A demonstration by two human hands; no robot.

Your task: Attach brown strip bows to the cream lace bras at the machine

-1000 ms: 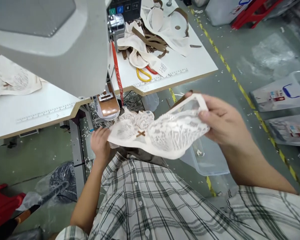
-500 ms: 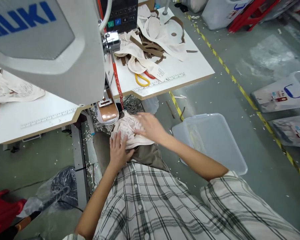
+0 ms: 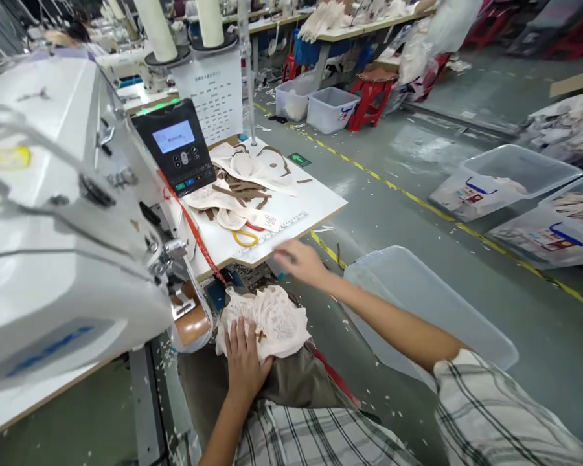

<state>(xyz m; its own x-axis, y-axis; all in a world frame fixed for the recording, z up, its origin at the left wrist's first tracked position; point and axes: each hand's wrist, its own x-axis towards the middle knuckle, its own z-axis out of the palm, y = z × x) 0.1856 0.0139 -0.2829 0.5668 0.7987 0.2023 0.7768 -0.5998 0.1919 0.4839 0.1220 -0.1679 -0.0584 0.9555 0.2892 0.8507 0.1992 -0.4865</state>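
Firstly, textiles: cream lace garment [image 3: 286, 323], thin and openwork, rumpled into rounded folds, one small brown bow [image 3: 261, 335] showing; lies on the person's lap, near the table's [image 3: 315, 202] front edge; number of layers cannot be told. Left hand [image 3: 244, 359], one: laid flat upon the lace, fingers extended, unclenched. Right hand [image 3: 304, 260], one: blurred, fingers outstretched and unclosed, beside the table's front edge. On the smooth white top, towards the back edge: cream cloth pieces [image 3: 250, 167], heaped, with flat brown strips [image 3: 238, 188], uncounted. Handle loops by the front edge: one yellow [image 3: 236, 241], one red [image 3: 255, 226]. Thread cones [image 3: 210, 24], white, tapered: two.
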